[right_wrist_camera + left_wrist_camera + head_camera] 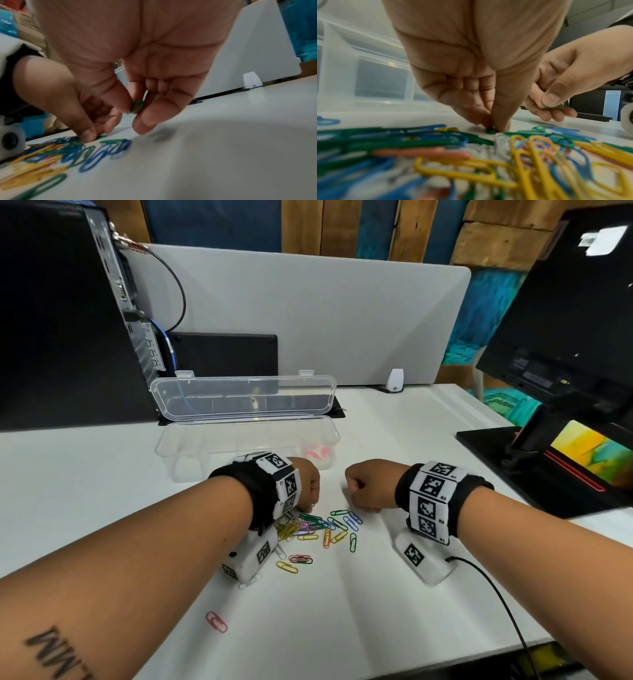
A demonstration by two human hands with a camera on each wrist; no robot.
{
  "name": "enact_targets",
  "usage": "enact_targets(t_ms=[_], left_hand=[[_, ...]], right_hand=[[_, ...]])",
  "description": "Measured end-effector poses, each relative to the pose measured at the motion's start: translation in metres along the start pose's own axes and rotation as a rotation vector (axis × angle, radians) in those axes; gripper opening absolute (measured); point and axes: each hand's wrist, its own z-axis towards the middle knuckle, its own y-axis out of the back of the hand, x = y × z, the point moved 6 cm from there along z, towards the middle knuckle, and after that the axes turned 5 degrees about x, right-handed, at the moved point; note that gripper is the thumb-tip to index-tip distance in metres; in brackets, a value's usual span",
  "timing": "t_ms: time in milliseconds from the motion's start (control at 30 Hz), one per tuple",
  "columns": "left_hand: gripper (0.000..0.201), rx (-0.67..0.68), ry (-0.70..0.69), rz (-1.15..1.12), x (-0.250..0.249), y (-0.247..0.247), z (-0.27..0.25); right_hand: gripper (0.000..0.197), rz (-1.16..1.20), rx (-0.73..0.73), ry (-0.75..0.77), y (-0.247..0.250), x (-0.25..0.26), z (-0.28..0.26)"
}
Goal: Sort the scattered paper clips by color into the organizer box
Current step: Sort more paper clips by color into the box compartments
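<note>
From the head view your fingertips are mostly hidden behind your own knuckles, so the wrist views do the work here: your left hand [471, 81] has thumb and finger pinched down on a green paper clip [490, 130] lying on the white desk [394, 594] at the far edge of the heap, and your right hand [145, 74] is raised just off the desk, pinching another green paper clip [136, 106] between thumb and fingers. The heap of mixed coloured paper clips [318, 529] sits between your wrists, partly covered by your left wrist camera, and it's pretty blurry up close. One pink paper clip [216, 621] lies well apart near the front edge. The clear plastic organizer box [246, 446] is just beyond your left hand with its lid standing open; there's something pink in its right-hand compartment, but through the plastic I can't make it out clearly. Readable writing: small codes like R1, R2, R3 on the marker squares of your right wristband [433, 501], and a forearm tattoo that's cut off by the frame. The black monitor [565, 320] on the right and the black computer tower [61, 313] on the left are both cropped. There's open desk to the right of the heap and in front of it.
</note>
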Motion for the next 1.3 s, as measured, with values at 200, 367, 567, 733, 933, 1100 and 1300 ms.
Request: enact_targets(t_ms=[200, 367, 567, 733, 933, 1100, 1300], left_hand=[[0.031, 0.025, 0.032, -0.001, 0.002, -0.003, 0.002], [0.033, 0.003, 0.109, 0.059, 0.008, -0.003, 0.0], [0.024, 0.051, 0.066, 0.091, 0.005, -0.007, -0.002], [0.013, 0.015, 0.005, -0.003, 0.005, -0.002, -0.01], [0.023, -0.025, -0.026, -0.536, 0.022, 0.01, -0.016], [0.034, 0.065, 0.018, -0.869, 0.02, 0.008, -0.022], [0.015, 0.105, 0.012, -0.655, 0.013, 0.0, -0.025]], right_hand=[[0.018, -0.109, -0.022, 0.084, -0.005, 0.018, -0.002], [0.009, -0.171, -0.001, 0.121, -0.011, 0.026, 0.003], [0.013, -0.2, 0.101, 0.036, -0.016, 0.02, 0.006], [0.026, -0.217, 0.134, 0.032, -0.02, 0.019, 0.006], [0.014, -0.243, 0.133, 0.089, -0.021, 0.024, 0.008], [0.011, -0.247, 0.12, 0.108, -0.02, 0.025, 0.008], [0.012, -0.205, 0.107, 0.129, -0.02, 0.024, 0.009]])
